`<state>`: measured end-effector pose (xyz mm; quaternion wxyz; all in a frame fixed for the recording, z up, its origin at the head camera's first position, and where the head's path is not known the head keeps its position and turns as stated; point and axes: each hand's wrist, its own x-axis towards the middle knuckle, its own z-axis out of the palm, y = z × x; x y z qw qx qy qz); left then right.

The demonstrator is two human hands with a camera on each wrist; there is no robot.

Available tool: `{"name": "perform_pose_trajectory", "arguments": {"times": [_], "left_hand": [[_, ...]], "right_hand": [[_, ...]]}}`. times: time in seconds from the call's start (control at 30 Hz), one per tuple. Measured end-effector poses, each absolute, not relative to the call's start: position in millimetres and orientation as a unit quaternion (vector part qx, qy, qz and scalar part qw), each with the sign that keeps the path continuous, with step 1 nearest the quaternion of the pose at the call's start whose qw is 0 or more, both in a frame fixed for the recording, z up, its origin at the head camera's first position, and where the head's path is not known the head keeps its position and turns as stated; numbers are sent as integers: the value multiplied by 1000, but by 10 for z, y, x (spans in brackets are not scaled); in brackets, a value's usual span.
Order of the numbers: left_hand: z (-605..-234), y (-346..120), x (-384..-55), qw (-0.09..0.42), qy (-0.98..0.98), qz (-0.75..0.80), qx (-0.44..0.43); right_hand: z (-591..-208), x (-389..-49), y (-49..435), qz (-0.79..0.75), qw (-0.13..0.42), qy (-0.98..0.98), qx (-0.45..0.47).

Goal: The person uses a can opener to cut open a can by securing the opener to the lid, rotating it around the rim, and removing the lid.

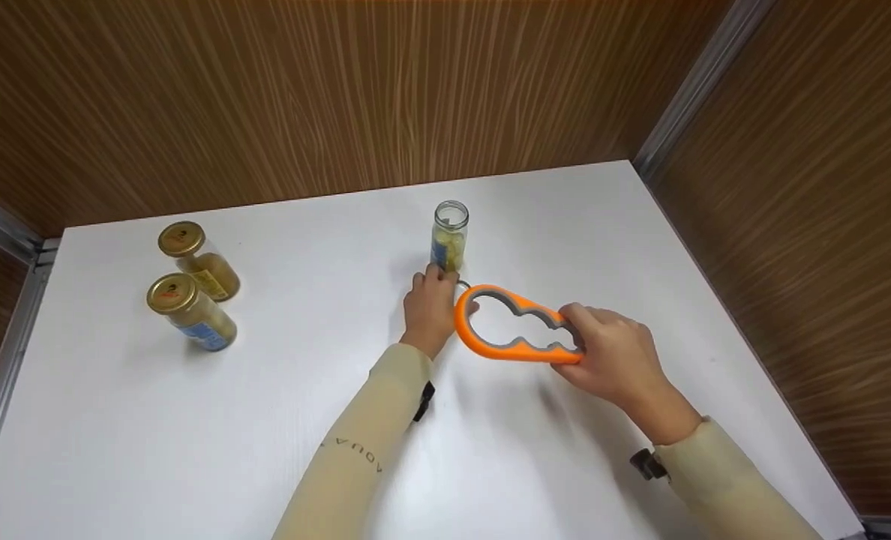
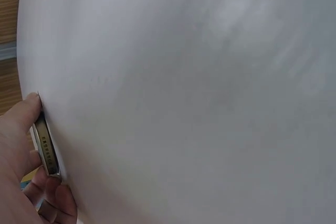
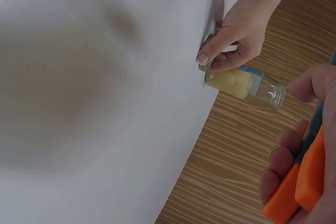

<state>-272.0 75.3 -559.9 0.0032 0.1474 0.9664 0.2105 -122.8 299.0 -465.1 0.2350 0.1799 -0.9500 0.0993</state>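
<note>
My left hand [image 1: 428, 311] is low at the tabletop, just in front of an open glass jar [image 1: 449, 244] with pale yellow contents and a blue label. Between its thumb and fingers it pinches a metal jar lid [image 2: 46, 148], held near the white surface. In the right wrist view, the lidless jar [image 3: 231, 83] stands right beside that hand. My right hand [image 1: 616, 356] grips the handle end of an orange jar opener [image 1: 520, 352] with a grey scalloped inner edge. The opener is raised over the table, its wide loop pointing left.
Two closed jars with gold lids stand at the left, a rear jar [image 1: 213, 271] and a front jar [image 1: 207, 326]. Brown wood-patterned panels [image 1: 325, 97] rise behind and to the right of the white table [image 1: 310, 300].
</note>
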Motion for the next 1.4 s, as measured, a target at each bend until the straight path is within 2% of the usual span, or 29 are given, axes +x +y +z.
{"name": "perform_pose_trajectory", "arguments": {"times": [0.5, 0.93, 1.17, 1.27, 1.4], "left_hand": [[-5628, 707, -2666, -22, 953, 265, 145], [-5418, 328, -2409, -61, 900, 395, 172], [-5157, -17, -2227, -123, 847, 490, 166], [-5078, -242, -2140, -165, 830, 512, 145], [-5038, -646, -2048, -246, 813, 517, 110]], "right_hand": [[-4650, -1219, 2984, 109, 226, -952, 177], [-4690, -1206, 3026, 110, 241, -948, 179], [-4712, -1244, 3038, 111, 237, -947, 187], [-4727, -1258, 3029, 112, 234, -947, 189], [-4747, -1257, 3004, 118, 229, -948, 188]]}}
